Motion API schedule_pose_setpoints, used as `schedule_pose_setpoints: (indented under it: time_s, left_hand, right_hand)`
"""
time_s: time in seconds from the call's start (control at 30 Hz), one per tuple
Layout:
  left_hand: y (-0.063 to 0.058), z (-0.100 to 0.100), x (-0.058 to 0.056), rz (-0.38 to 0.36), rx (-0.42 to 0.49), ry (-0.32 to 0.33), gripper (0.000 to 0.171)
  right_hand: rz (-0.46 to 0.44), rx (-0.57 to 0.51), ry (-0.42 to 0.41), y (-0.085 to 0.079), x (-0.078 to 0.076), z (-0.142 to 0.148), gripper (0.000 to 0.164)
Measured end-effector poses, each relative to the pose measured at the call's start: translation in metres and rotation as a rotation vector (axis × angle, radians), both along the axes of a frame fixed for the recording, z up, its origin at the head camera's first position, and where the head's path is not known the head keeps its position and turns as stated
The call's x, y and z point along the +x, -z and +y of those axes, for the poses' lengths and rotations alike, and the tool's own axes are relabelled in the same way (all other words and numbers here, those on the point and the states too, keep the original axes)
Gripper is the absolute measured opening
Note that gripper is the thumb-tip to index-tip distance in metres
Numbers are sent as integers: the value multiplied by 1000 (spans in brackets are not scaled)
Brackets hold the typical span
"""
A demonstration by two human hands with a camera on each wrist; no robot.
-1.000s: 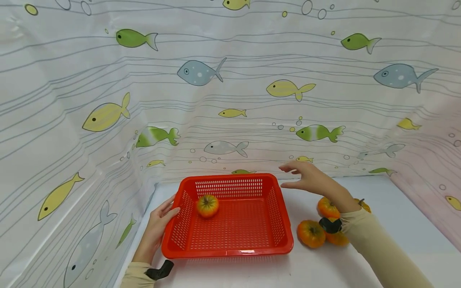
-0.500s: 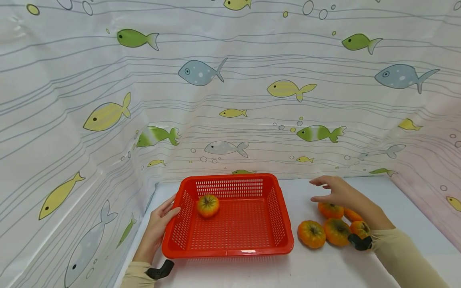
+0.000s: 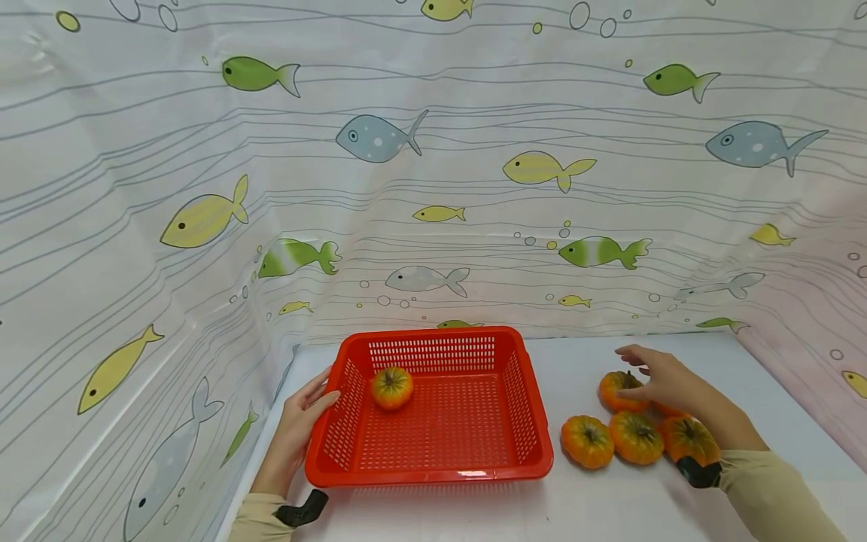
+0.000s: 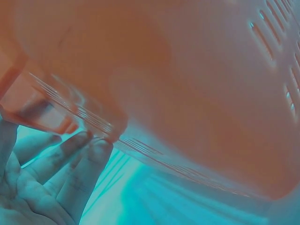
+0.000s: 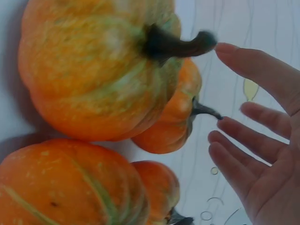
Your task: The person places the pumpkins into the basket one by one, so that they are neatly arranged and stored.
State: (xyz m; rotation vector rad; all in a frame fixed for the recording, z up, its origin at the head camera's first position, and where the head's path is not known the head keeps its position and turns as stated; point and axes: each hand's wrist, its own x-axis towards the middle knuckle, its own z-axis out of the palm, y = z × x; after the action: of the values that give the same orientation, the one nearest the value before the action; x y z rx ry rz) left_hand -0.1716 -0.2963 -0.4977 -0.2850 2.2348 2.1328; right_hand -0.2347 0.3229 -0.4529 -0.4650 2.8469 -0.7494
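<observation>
At the left side of a red plastic basket, my left hand holds the rim, thumb over the top and fingers outside. In the left wrist view the fingertips press up at the basket's outer wall. One small orange pumpkin sits inside, toward the back left. My right hand hovers with spread, bent fingers over the pumpkins on the right, holding nothing. Its thumb overlaps the back pumpkin. In the right wrist view a fingertip is close to the dark stem of the nearest pumpkin.
Other pumpkins stand in a front row: a left one, a middle one and a right one. Another is mostly hidden under the right hand. A fish-print sheet hangs behind and beside the white table.
My right hand has moved right and down, from beside the basket's back right corner to above the pumpkins. The left hand and basket have stayed in place.
</observation>
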Motion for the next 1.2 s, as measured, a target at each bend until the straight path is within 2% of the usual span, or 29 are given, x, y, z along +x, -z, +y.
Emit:
schedule_pose_setpoints:
  time_s: [0.33,0.67,1.2]
  left_hand:
    - [-1,2,-1,2,4,-4,61]
    - [-1,1,-1,28,2,10,60]
    - [1,-1,-1,34,8,20,61]
  right_hand:
    - [-77,66,15,8,-1,10,79]
    - [-124,14,39,17,-1,13,78]
    - [-77,22,20,22,-2,9,77]
